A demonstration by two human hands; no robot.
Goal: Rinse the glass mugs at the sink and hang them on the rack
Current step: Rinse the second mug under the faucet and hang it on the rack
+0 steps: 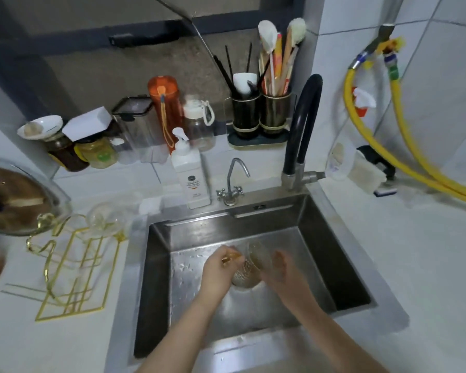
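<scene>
At the far left, a round glass pot lid [19, 200] with a gold rim leans at the edge of the white counter [428, 265]. Next to it stands a thin gold wire rack [73, 267], and 1 clear glass mug [105, 218] with a gold handle hangs upside down at its top. Behind the rack, jars and bottles stand in a row by the wall, with a tall orange plastic bottle [163, 103] among them. A white pump bottle of soap [190, 176] stands just beside a small silver tap [230, 184] at the back edge of the square steel sink [334, 251]. Down in the sink, the left hand [217, 270] has its fingers closed on the gold handle of a second clear ribbed glass mug [249, 267], which is tilted on its side above the sink floor. The right hand [283, 267] is pressed against the other side of the mug, but it is blurry, so I cannot tell if its fingers are closed or spread. A bendy black faucet [304, 125] curves up at the back right corner of the sink. Far right, a yellow hose [404, 157] loops along the white tiled wall.
</scene>
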